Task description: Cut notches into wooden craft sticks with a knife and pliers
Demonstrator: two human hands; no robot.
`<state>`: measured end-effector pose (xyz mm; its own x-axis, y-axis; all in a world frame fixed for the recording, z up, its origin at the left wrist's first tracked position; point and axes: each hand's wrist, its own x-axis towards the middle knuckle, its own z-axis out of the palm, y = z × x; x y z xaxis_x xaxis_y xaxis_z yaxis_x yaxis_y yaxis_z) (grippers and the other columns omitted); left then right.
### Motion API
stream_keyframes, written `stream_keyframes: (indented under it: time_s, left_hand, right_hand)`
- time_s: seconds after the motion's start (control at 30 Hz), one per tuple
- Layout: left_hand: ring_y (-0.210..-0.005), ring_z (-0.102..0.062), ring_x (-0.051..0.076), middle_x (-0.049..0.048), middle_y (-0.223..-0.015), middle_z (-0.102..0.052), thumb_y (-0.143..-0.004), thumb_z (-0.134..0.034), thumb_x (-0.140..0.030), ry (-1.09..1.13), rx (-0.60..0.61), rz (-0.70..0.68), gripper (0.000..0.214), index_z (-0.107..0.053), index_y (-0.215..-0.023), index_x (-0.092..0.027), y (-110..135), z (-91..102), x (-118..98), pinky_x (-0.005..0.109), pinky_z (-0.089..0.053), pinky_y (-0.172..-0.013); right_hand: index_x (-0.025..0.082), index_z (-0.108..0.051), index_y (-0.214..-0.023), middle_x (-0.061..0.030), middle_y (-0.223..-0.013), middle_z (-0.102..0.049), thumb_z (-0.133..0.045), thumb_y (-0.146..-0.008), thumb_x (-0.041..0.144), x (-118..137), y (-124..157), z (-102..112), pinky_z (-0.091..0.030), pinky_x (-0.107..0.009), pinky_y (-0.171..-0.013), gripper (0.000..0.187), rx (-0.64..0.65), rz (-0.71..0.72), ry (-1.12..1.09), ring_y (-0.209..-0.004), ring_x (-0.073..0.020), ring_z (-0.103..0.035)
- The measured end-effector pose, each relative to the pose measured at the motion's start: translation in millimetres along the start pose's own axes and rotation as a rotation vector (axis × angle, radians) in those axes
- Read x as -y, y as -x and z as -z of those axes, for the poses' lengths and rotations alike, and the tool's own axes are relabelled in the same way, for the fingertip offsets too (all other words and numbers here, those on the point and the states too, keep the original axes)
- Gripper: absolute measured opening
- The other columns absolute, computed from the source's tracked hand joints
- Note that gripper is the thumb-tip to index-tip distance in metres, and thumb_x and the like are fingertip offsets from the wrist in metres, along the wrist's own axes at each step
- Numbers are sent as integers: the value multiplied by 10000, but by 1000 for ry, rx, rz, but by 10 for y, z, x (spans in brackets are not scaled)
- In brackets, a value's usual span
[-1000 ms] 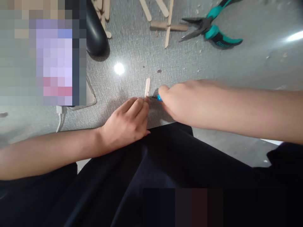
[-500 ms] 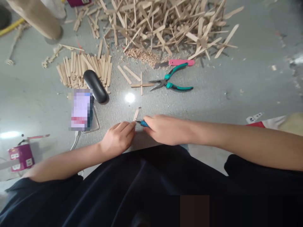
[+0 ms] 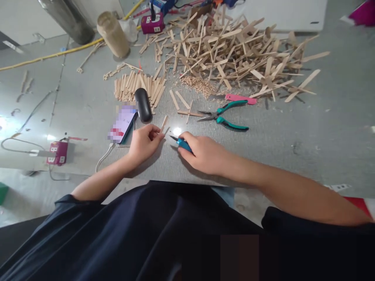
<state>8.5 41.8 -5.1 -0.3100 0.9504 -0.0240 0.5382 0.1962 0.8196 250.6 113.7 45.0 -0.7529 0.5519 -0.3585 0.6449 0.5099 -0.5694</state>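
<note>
My left hand point(image 3: 144, 143) pinches the lower end of a short wooden craft stick point(image 3: 163, 123) and holds it tilted just above the grey floor. My right hand point(image 3: 204, 153) is closed round a small blue-handled cutting tool point(image 3: 182, 143), whose dark tip points left toward the stick, a short gap away. Both hands hover over the floor in front of my dark-clothed lap.
Teal-handled pliers point(image 3: 224, 116) and a pink knife point(image 3: 237, 98) lie beyond my hands. A big heap of glued stick crosses point(image 3: 234, 54) fills the back, a stack of plain sticks point(image 3: 133, 84) lies left. A phone point(image 3: 121, 127), a black case point(image 3: 143, 104) and a jar point(image 3: 113, 35) stand nearby.
The view has pulled back and up, showing much more of the floor. My left hand has lifted the stick off the floor, and the tool tip has drawn away from it.
</note>
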Motion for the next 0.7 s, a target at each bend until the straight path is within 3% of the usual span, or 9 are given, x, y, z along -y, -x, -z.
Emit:
stream_keyframes:
  time_s: [0.17,0.3,0.5,0.6,0.7]
  left_hand:
    - [-511,-602,76,-58,-618,-630,-838,-894,-396,427,104,12,293,-657,-818,-223,1,-68,-157,211,-475,-518]
    - [-489,-568,45,-65,-595,-603,-877,-925,-426,593,213,-39,370,-627,-801,-220,82,-234,-242,171,-457,-501]
    - [-473,-567,60,-69,-610,-632,-868,-1011,-717,804,331,32,641,-588,-850,-235,159,-495,-187,196,-498,-478]
    - [-463,-584,71,-65,-576,-652,-847,-1021,-773,831,395,95,692,-581,-868,-239,185,-487,-137,200,-528,-482]
    - [-465,-595,64,-59,-577,-676,-858,-1032,-748,842,436,128,681,-590,-879,-231,184,-425,-106,187,-526,-489]
  right_hand:
    - [150,-675,-1444,-215,-1312,-867,-528,-1197,331,-189,-47,34,-406,-406,-760,340,-196,-40,249,-1053,-370,-829]
    - [147,-695,-1487,-237,-1359,-861,-542,-1189,336,-274,-124,37,-468,-433,-776,385,-246,-85,414,-1146,-420,-829]
    - [97,-770,-1387,-260,-1395,-848,-620,-1156,278,-356,-223,-3,-596,-513,-1056,329,-290,-97,441,-1348,-446,-777]
    - [62,-779,-1422,-267,-1449,-826,-683,-1146,280,-388,-262,-22,-592,-539,-1198,365,-301,-98,405,-1412,-447,-757]
    - [65,-803,-1400,-269,-1452,-810,-725,-1134,301,-411,-280,-28,-595,-550,-1226,364,-310,-93,376,-1435,-452,-743]
